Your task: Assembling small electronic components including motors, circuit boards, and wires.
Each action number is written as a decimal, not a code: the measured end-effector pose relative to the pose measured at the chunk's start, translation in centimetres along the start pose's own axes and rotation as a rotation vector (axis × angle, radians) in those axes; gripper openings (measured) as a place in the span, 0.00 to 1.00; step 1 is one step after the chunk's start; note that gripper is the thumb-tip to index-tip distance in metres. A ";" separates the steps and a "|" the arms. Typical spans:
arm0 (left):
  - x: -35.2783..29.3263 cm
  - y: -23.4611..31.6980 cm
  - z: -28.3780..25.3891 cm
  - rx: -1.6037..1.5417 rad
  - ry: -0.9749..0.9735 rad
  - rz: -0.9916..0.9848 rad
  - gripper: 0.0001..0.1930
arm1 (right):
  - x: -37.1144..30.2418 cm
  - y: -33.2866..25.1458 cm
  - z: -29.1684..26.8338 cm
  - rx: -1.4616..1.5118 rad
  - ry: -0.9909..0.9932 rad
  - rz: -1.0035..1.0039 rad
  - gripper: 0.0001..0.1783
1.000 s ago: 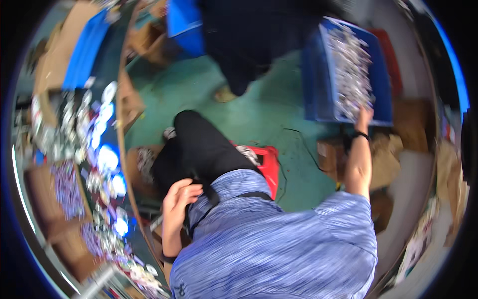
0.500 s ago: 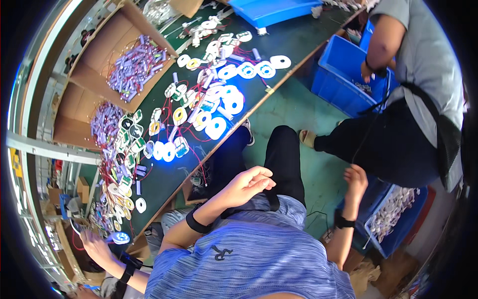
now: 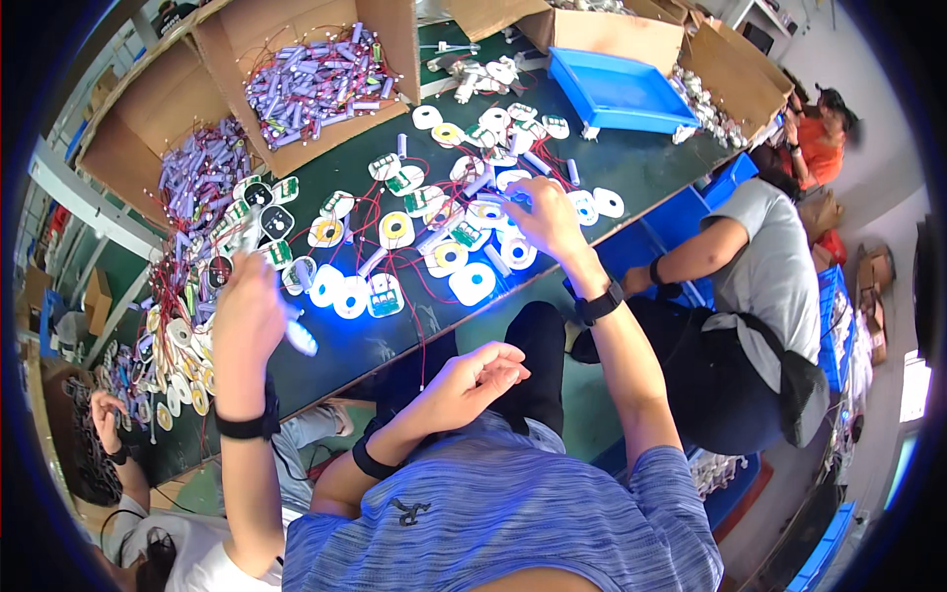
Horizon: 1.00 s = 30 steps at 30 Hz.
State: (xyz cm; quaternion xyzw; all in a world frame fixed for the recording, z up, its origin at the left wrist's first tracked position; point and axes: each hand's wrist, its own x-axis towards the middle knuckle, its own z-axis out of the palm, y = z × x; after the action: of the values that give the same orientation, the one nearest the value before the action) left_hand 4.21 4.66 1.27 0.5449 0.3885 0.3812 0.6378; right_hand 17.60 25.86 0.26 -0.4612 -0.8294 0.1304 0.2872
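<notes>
My left hand point(image 3: 469, 387), wearing a black wristband, rests in front of my lap below the table edge. Its fingers curl loosely, the thumb stands apart from them, and nothing shows in it. My right hand point(image 3: 549, 222), with a black watch at the wrist, reaches over the table onto a cluster of glowing round white LED boards. Its fingers are bent together at the boards; whatever they grip is hidden. A lit board point(image 3: 583, 208) and an unlit white ring point(image 3: 609, 203) lie just right of it. Nearer the edge glows another white board point(image 3: 473, 284).
Purple battery cells point(image 3: 321, 89) with red wires fill a cardboard box on the green table point(image 3: 345, 370). A blue tray point(image 3: 621, 94) stands at the back. A co-worker's blurred hand point(image 3: 247, 306) reaches in at left; another person in grey point(image 3: 760, 257) bends at right.
My right hand has swung from beside my right hip up to the boards. My left hand stays near my lap. The left co-worker's hand has come forward over the table. The view has shifted.
</notes>
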 end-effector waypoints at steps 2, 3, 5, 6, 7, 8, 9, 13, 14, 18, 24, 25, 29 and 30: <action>-0.3 -0.4 -0.6 -0.027 0.018 0.026 0.12 | 0.8 -1.2 0.3 -0.078 -0.021 -0.101 0.12; -0.4 -0.6 -0.9 -0.043 0.032 0.039 0.11 | 1.1 -1.7 0.7 -0.100 -0.057 -0.131 0.13; -0.1 -0.8 -1.4 -0.058 0.038 0.051 0.11 | 1.9 -1.9 1.7 -0.170 -0.197 -0.146 0.19; 0.1 -0.8 -1.6 -0.061 0.037 0.050 0.11 | 2.2 -1.9 2.0 -0.177 -0.205 -0.148 0.19; 0.2 -0.9 -1.6 -0.072 0.028 0.061 0.11 | 2.4 -1.9 2.3 -0.227 -0.255 -0.125 0.22; 0.3 -1.0 -1.8 -0.078 0.030 0.063 0.11 | 2.7 -1.9 2.6 -0.275 -0.303 -0.103 0.24; 0.3 -1.1 -2.0 -0.074 0.033 0.073 0.11 | 3.0 -1.2 3.1 -0.243 -0.318 -0.087 0.26; 0.2 -1.3 -2.8 -0.094 0.040 0.082 0.13 | 4.1 -0.4 2.8 -0.135 -0.478 0.025 0.22; 0.2 -1.4 -3.0 -0.101 0.038 0.091 0.14 | 4.2 -0.7 2.5 -0.141 -0.480 0.021 0.22; 0.0 -1.1 -3.3 -0.129 0.057 0.098 0.13 | 5.1 -0.3 1.1 0.205 -0.262 0.081 0.11; 0.6 -1.6 -3.7 -0.193 0.051 0.112 0.13 | 9.6 -1.7 -3.7 0.849 -0.218 0.260 0.13; 0.7 -1.5 -3.6 -0.193 0.049 0.113 0.13 | 10.4 -1.8 -4.4 0.894 -0.207 0.239 0.13; 0.7 -1.3 -3.5 -0.195 0.057 0.089 0.13 | 13.6 -2.6 -5.6 0.798 -0.163 0.178 0.13; 0.7 -1.3 -3.5 -0.196 0.054 0.083 0.13 | 14.3 -2.4 -5.8 0.711 -0.172 0.134 0.13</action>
State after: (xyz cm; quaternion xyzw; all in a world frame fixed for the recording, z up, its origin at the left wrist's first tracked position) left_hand 1.41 6.59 -0.43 0.4848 0.3436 0.4582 0.6610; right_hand 13.54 36.27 11.15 -0.3733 -0.7211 0.4674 0.3495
